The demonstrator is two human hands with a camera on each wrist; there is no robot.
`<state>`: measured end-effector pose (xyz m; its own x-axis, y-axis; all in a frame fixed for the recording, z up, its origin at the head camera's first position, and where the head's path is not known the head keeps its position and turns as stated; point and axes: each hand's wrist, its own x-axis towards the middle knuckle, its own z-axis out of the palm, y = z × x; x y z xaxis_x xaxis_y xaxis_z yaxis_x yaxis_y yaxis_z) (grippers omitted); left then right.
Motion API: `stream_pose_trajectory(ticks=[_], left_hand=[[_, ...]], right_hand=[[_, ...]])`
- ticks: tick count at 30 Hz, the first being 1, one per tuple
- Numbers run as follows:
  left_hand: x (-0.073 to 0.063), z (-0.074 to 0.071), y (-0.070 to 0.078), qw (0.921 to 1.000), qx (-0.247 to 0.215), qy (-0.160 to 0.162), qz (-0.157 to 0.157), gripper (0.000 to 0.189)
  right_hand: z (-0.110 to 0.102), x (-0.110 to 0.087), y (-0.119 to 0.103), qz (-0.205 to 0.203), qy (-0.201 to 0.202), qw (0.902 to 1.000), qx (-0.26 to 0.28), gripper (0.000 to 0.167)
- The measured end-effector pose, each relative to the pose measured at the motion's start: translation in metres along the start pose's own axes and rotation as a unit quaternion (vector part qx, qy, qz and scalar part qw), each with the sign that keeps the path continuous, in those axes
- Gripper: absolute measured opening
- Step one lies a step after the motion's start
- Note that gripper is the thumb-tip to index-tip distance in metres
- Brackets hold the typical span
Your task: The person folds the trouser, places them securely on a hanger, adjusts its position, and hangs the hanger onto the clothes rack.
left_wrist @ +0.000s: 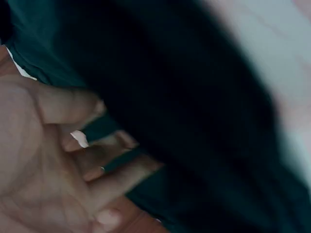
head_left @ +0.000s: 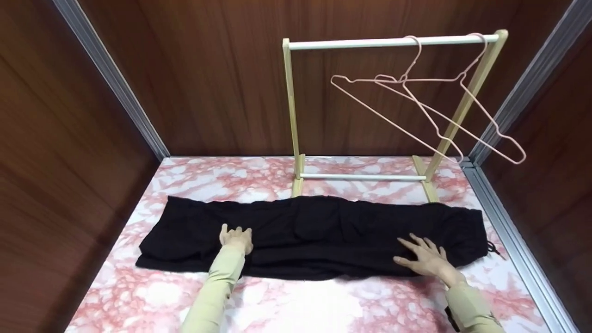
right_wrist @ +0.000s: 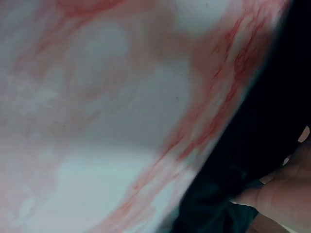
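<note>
A pair of black trousers [head_left: 323, 231], folded lengthwise, lies across the table with its gathered waist and drawstring [head_left: 496, 249] at the right and its leg ends at the left. Toward the leg ends, my left hand [head_left: 237, 238] is on the fabric. The left wrist view shows that hand's slightly bent fingers [left_wrist: 121, 179] against the dark cloth, gripping none of it. My right hand [head_left: 425, 258], fingers spread, rests on the trousers near the waist. In the right wrist view, only its thumb side [right_wrist: 286, 199] shows beside the cloth's edge.
Behind the trousers stands a rack [head_left: 292, 111] with wooden posts and a white top rail [head_left: 347, 44]. Two pink hangers [head_left: 393, 124] hang at its right. Brown wood panels [head_left: 208, 83] enclose the pink-and-white marbled table [head_left: 296, 300] at the back and sides.
</note>
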<state>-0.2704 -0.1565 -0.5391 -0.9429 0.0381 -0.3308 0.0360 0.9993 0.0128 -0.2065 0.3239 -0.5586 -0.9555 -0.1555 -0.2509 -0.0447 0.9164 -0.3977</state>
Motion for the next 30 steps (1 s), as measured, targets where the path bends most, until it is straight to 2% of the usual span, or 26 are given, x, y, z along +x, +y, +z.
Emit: stream_pose_trajectory(ticks=[2,3,5,7,9,11,12,14,18,21,24,30], left_hand=[[0.002,-0.005,0.006,0.9998,0.009,-0.013,-0.015,0.039],[0.004,-0.007,0.009,0.9998,0.012,-0.009,-0.017,0.040],[0.011,-0.008,0.017,0.9996,0.011,0.026,-0.007,0.041],[0.019,-0.007,0.025,0.9958,0.000,0.087,0.027,0.044],[0.029,-0.004,0.032,0.9849,-0.021,0.155,0.075,0.043],[0.039,0.000,0.036,0.9710,-0.046,0.201,0.121,0.038],[0.043,0.003,0.036,0.9656,-0.060,0.211,0.140,0.036],[0.050,0.008,0.036,0.9613,-0.093,0.205,0.159,0.033],[0.056,0.017,0.032,0.9725,-0.126,0.130,0.147,0.045],[0.054,0.022,0.028,0.9772,-0.121,0.108,0.137,0.052],[0.049,0.025,0.025,0.9760,-0.103,0.134,0.138,0.051],[0.033,0.030,0.019,0.9716,-0.040,0.180,0.148,0.042]], right_hand=[[-0.004,0.002,-0.005,0.006,0.006,0.9998,-0.018,0.073],[-0.006,0.004,-0.007,0.008,0.020,0.9994,-0.028,0.069],[-0.010,0.011,-0.012,0.006,0.069,0.9968,-0.041,0.058],[-0.012,0.022,-0.016,-0.015,0.137,0.9894,-0.045,0.044],[-0.012,0.034,-0.018,-0.050,0.201,0.9774,-0.042,0.031],[-0.011,0.046,-0.019,-0.088,0.236,0.9670,-0.038,0.026],[-0.010,0.052,-0.019,-0.102,0.241,0.9643,-0.039,0.028],[-0.007,0.060,-0.019,-0.111,0.226,0.9672,-0.037,0.037],[-0.002,0.067,-0.016,-0.070,0.124,0.9892,-0.034,0.057],[0.001,0.066,-0.013,-0.042,0.073,0.9956,-0.042,0.065],[0.003,0.064,-0.012,-0.034,0.065,0.9954,-0.061,0.070],[0.005,0.056,-0.013,-0.033,0.078,0.9926,-0.087,0.074]])
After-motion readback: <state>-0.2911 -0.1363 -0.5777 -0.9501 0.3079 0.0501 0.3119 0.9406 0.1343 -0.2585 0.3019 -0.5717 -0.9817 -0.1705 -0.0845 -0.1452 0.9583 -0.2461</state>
